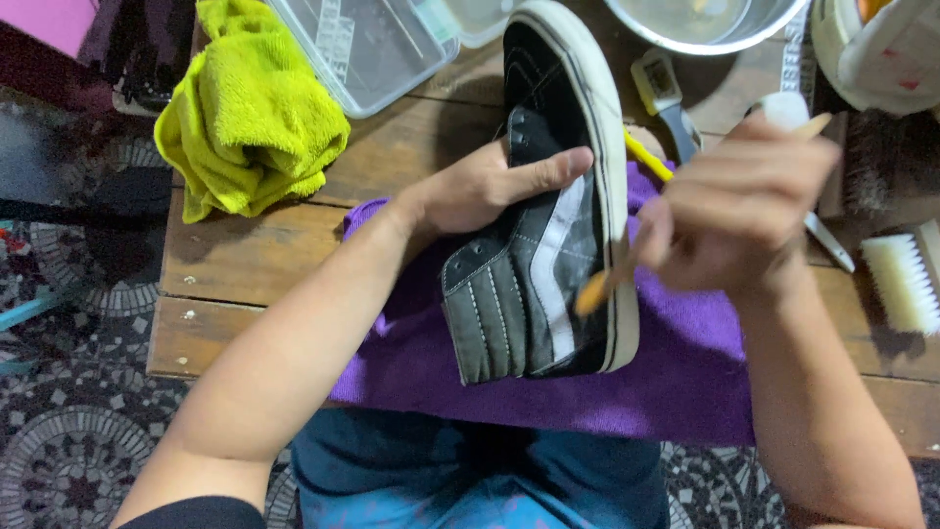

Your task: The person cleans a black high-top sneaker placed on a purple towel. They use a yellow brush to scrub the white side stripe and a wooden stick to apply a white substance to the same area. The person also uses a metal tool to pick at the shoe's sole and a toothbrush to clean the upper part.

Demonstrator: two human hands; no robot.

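Your left hand [480, 186] clasps the black high-top shoe [543, 225] on its side over the purple cloth [685, 362], toe pointing away, while your right hand [734, 211], just right of the sole, grips a wooden-handled brush [599, 286], blurred.

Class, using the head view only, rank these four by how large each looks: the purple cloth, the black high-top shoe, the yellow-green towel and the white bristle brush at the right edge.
1. Purple cloth, though partly covered.
2. Black high-top shoe and yellow-green towel look about alike; the shoe is raised nearer the camera, so I won't rank them.
3. White bristle brush, cut by the frame edge.
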